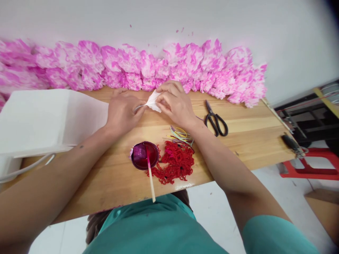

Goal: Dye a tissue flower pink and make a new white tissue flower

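Between my hands is a small piece of white tissue paper (153, 101), gathered narrow at its left end and fanned out at its right. My left hand (125, 107) is closed on the narrow end, thumb and forefinger pinching it. My right hand (176, 102) pinches the fanned edge with its fingertips. Nearer to me stands a bowl of dark pink dye (136, 163), and a pale wooden stick (151, 180) leans out over its rim. Beside the bowl lies a heap of red yarn-like pieces (177, 164), with thin coloured strings (181, 134) just behind it.
Black-handled scissors (215, 121) lie right of my right hand. A stack of white paper sheets (39, 120) covers the left of the wooden table (246, 141). Pink and white paper flowers (148, 65) line the wall side. A red stool (311, 164) stands beyond the right edge.
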A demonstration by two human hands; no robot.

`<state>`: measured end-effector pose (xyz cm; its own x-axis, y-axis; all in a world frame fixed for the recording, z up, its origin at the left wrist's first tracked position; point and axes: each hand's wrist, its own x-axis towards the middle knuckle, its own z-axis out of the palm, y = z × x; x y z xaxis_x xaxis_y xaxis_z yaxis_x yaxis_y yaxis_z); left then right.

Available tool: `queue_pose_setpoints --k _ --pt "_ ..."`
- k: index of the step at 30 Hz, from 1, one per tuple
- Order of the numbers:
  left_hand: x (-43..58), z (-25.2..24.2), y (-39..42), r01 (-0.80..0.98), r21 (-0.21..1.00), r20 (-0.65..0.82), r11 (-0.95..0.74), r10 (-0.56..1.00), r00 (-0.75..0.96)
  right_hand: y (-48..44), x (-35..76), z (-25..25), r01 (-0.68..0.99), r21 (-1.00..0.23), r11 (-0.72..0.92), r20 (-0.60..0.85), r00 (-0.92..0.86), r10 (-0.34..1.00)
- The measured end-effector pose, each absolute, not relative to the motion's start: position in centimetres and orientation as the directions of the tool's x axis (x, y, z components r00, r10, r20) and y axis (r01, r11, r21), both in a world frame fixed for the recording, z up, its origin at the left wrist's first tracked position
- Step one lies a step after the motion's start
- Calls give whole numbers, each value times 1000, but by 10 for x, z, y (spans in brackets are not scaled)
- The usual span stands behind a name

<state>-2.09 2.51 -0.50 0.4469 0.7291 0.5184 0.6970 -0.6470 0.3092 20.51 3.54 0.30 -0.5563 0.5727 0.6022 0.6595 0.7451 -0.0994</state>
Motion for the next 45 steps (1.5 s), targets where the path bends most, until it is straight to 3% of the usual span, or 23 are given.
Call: queue_pose_setpoints --k 6,14,20,28,45 --pt "-23 -3 25 729 304 504 -614 752 424 37 214 4 664 -77 744 646 -535 544" --pt "-26 -5 27 736 295 568 -609 731 378 36 224 9 730 -223 646 622 -404 671" --pt "-23 -5 25 727 289 562 -623 725 398 28 208 8 632 -189 752 587 -541 602" --pt "-19 -9 23 693 305 534 -654 720 444 28 196 3 619 -208 757 522 -585 621" --pt "-27 -10 29 698 325 539 -638 732 417 37 220 2 679 -239 694 537 -503 678"
